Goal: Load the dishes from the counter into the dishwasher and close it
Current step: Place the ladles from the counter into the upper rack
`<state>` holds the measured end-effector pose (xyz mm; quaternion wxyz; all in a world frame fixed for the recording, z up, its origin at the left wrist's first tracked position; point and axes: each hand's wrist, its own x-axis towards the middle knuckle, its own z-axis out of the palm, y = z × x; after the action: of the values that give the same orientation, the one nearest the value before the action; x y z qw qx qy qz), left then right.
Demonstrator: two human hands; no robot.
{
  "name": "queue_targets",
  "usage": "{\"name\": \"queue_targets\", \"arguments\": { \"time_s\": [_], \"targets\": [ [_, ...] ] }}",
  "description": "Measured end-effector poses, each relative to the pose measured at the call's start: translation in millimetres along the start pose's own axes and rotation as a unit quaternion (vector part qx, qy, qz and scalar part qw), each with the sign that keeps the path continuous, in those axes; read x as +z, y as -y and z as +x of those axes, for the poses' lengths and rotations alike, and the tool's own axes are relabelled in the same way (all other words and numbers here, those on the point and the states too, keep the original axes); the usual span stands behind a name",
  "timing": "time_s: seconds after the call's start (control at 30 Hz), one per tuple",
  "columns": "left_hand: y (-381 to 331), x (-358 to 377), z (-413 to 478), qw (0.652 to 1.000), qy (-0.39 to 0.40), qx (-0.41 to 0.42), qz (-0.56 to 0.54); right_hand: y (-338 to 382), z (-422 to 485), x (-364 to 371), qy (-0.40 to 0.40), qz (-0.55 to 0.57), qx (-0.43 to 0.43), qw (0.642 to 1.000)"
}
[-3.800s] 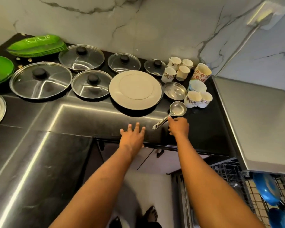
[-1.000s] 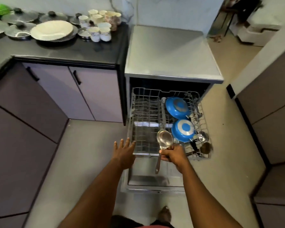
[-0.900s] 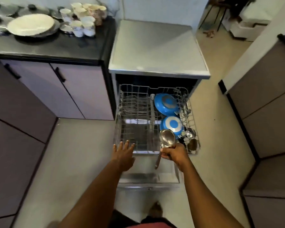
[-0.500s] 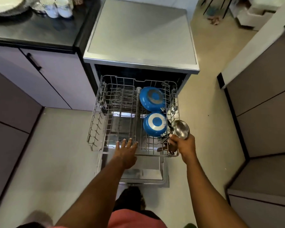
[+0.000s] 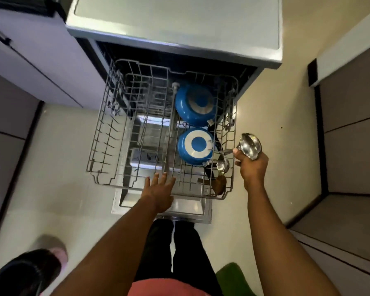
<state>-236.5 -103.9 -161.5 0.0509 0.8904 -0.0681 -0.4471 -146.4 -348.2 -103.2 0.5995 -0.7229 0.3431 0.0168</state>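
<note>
The fingers (image 5: 238, 152) of the right hand (image 5: 252, 167) are curled and clamped round the steel ladle (image 5: 250, 146) just below its bowl. The bowl sticks up past the knuckles, and the handle runs left toward the right wall of the wire rack (image 5: 98, 133). This hand is held just outside the rack's right front corner, above the floor (image 5: 271, 116), with the forearm reaching up from the lower right.

The left hand (image 5: 159, 190) holds nothing. Its fingers (image 5: 156, 178) are straight and slightly apart, palm down, over the rack's front rim; whether they touch the wire cannot be told.

The rack is pulled out of the dishwasher (image 5: 179, 24) above the lowered door (image 5: 137, 198). Two blue pans (image 5: 195, 104) lie bottom-up along its right side, and two more ladles (image 5: 222, 165) lie in the front right corner.
</note>
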Motion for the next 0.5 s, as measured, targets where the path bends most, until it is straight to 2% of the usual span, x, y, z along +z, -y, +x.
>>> {"name": "queue_targets", "arguments": {
  "time_s": [0.23,0.5],
  "targets": [
    [-12.5,20.5,13.4,0.997,0.065,-0.033,0.010,-16.2,50.1,30.8,0.019,-0.067,-0.051,0.996],
    [-26.5,21.6,26.7,0.994,0.095,-0.061,0.001,-48.4,65.9,41.8,0.056,-0.157,-0.024,0.986]
  ]
}}
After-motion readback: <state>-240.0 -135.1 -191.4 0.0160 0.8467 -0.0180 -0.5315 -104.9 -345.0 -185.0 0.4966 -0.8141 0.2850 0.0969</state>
